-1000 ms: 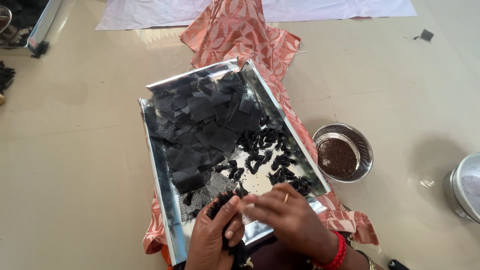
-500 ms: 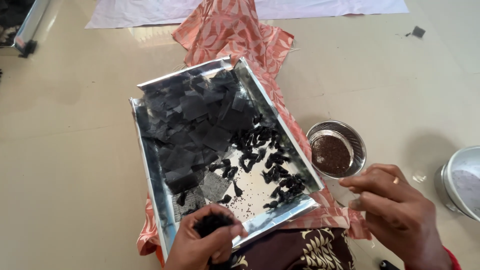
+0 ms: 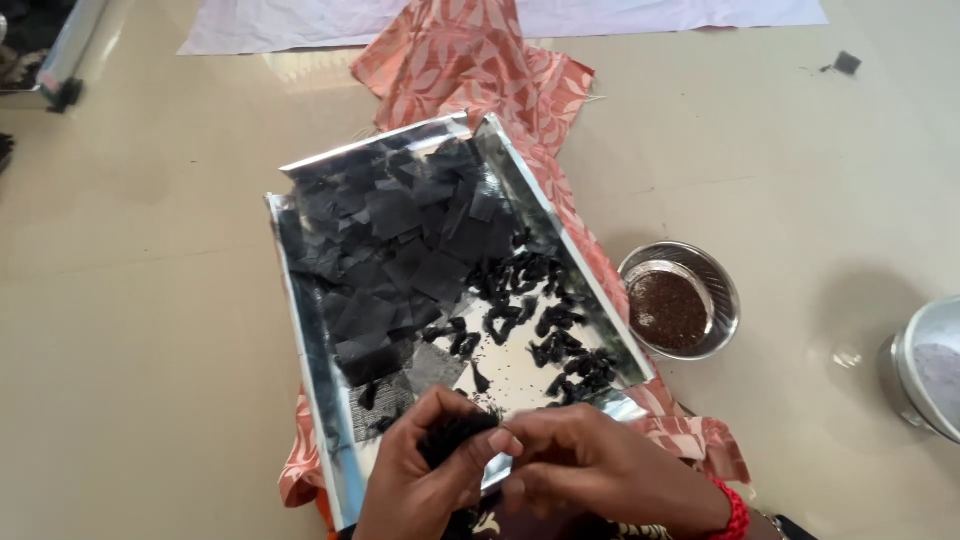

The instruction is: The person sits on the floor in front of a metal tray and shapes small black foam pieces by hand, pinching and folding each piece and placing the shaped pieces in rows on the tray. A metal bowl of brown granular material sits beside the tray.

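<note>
From the head view I see my right hand (image 3: 610, 470) has come back from the small steel bowl of dark grains (image 3: 682, 300); both it and my left hand (image 3: 425, 475) pinch a black fabric scrap (image 3: 455, 435) above the shiny metal tray's (image 3: 310, 340) near edge.

Left hand (image 3: 425, 480) cut off at the wrist by the bottom edge; right hand (image 3: 600, 465) too, forearm mostly out of frame. Black piece (image 3: 455, 435) pinched between both hands is mostly covered by fingers, shape unclear. Tray (image 3: 310, 330) near corner hidden behind the hands. Can (image 3: 925, 365) cut by the right edge. Metal object (image 3: 60, 60) top left cut off, kind unclear. Small dark scrap (image 3: 847, 62) too small to tell.
</note>
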